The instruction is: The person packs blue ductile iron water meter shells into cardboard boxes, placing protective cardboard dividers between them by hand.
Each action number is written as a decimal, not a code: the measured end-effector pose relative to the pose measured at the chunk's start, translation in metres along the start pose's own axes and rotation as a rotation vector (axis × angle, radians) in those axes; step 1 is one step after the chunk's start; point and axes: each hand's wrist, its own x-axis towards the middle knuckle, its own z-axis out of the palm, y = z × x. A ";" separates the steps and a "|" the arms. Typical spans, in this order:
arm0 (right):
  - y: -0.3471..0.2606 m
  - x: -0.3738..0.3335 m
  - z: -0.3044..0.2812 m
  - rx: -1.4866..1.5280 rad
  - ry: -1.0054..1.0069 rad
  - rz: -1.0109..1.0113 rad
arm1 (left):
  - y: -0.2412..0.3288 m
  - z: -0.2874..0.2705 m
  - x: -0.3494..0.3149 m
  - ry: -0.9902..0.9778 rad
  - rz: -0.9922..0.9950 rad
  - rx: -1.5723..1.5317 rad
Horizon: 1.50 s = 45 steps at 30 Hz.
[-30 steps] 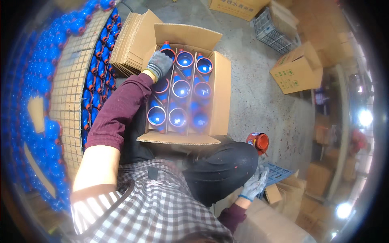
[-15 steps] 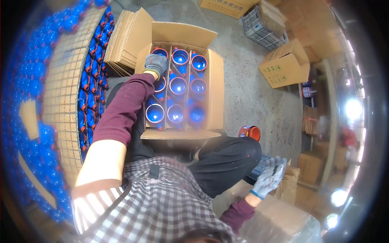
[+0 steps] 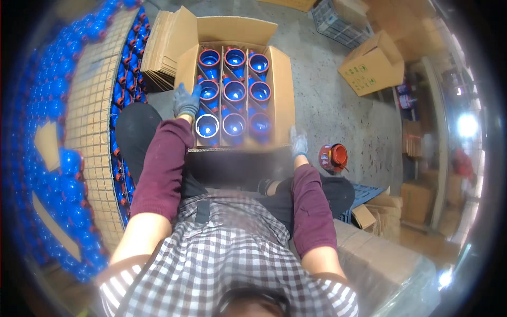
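Note:
An open cardboard box [image 3: 282, 100] stands in front of me. Inside are several blue, bowl-mouthed parts [image 3: 234, 91] with red rims, set in rows between cardboard dividers [image 3: 221, 98]. One near part has a whitish rim [image 3: 207, 126]. My left hand [image 3: 186, 101], in a grey glove, grips the left side of the box, its thumb by the wall's upper edge. My right hand [image 3: 299, 141], in a pale glove, lies with fingers stretched out along the near right corner of the box.
Folded cardboard sheets [image 3: 166, 45] lean behind the left flap. At left, a wire-mesh rack [image 3: 92, 121] adjoins many blue parts [image 3: 68, 211]. A red can [image 3: 334, 157] stands on the floor at right. Farther off are a carton [image 3: 372, 66] and a grey crate [image 3: 338, 24].
My left hand has drawn back from the far left part to the box's side. My right hand has come in from the lower right to the box's near right corner.

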 end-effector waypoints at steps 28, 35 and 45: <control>-0.315 0.154 -0.036 -0.004 -0.300 -0.728 | -0.126 0.098 0.059 -0.188 -0.137 -1.138; -0.240 0.120 -0.073 -0.041 -0.206 -0.690 | -0.078 0.065 0.051 -0.324 -0.142 -0.662; -0.059 0.102 -0.137 0.113 -0.004 -0.205 | 0.056 -0.115 0.013 -0.943 0.224 -0.804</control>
